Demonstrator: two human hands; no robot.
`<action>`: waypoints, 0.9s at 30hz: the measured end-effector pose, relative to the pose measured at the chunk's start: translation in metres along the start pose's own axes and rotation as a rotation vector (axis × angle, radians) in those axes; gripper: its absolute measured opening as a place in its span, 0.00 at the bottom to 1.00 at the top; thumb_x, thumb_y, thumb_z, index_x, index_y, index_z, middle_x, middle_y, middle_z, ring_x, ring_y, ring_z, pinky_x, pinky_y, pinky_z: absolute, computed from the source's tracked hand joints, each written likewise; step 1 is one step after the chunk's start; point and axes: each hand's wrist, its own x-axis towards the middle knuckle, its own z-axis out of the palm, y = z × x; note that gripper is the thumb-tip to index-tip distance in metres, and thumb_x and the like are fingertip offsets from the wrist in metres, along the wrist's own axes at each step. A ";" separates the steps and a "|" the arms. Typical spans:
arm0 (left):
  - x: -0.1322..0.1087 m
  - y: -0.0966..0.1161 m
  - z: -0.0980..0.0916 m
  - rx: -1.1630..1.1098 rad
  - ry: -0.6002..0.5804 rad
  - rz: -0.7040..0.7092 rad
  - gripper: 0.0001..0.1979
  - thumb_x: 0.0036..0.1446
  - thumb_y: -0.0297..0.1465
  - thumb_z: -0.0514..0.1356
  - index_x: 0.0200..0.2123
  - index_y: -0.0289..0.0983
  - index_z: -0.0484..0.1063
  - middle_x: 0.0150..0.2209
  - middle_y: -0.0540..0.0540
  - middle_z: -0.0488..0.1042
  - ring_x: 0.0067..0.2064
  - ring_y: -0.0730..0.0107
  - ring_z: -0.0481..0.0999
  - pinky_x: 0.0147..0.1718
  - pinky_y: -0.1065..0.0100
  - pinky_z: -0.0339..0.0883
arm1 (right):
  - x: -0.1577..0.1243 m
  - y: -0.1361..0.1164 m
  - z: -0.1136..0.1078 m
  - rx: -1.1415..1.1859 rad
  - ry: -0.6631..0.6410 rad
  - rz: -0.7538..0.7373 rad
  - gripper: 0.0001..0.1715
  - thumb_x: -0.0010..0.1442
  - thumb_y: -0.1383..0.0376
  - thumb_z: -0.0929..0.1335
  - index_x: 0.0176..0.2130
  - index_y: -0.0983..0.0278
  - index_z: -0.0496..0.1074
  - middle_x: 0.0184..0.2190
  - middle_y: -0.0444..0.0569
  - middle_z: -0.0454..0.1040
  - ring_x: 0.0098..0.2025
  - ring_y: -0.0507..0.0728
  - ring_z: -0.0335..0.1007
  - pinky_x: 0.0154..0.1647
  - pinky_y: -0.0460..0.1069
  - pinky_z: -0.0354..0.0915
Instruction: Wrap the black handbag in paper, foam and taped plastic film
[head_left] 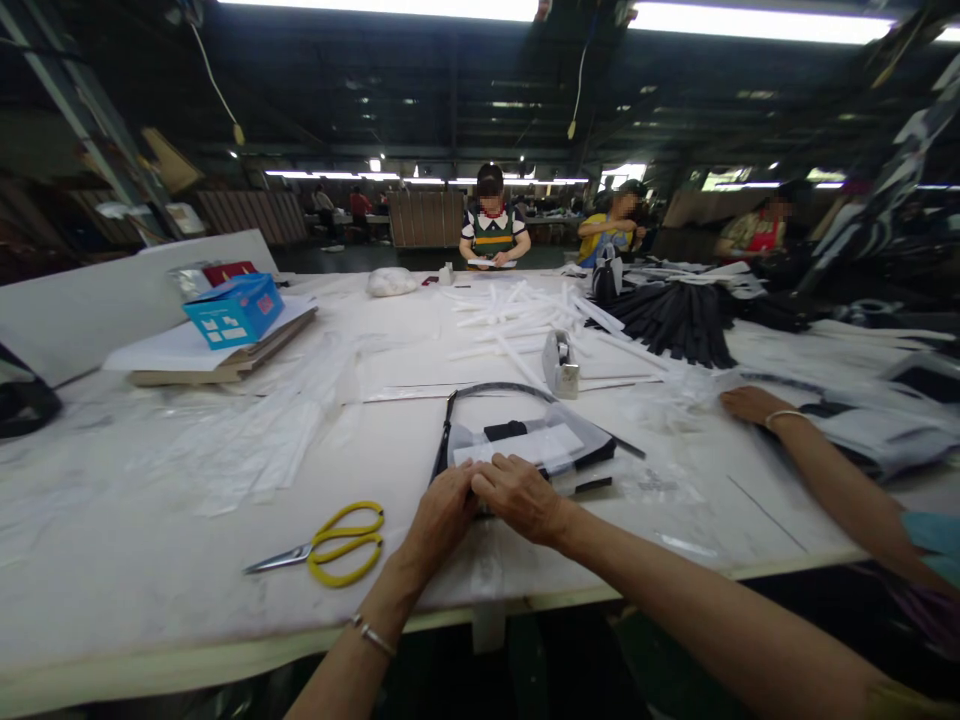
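Note:
My left hand (pixel 444 508) and my right hand (pixel 523 497) meet at the near edge of a dark bag-like item with a looped black strap (pixel 504 388). Clear plastic wrapping (pixel 491 555) hangs below my fingers towards the table edge, and both hands are closed on it in a pinch. A white sheet (pixel 544 447) and a small black piece (pixel 505 430) lie on the item's middle. My fingertips hide the exact grip. Left of my left hand rest yellow-handled scissors (pixel 330 550), blades pointing left.
Beyond the item stands a tape dispenser (pixel 561 366), near white strips (pixel 517 312) and black straps (pixel 667 315). Plastic sleeves (pixel 262 440) and a blue box (pixel 236 310) lie left. A co-worker's hand (pixel 750 405) reaches in at right; another person (pixel 493 230) stands across the table.

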 end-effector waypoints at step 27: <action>0.000 0.016 -0.020 0.383 -0.076 0.220 0.08 0.61 0.25 0.56 0.43 0.38 0.70 0.42 0.46 0.77 0.53 0.60 0.73 0.58 0.52 0.60 | -0.062 -0.089 0.028 0.471 0.118 0.071 0.13 0.61 0.68 0.64 0.46 0.63 0.70 0.45 0.52 0.76 0.53 0.59 0.66 0.64 0.58 0.57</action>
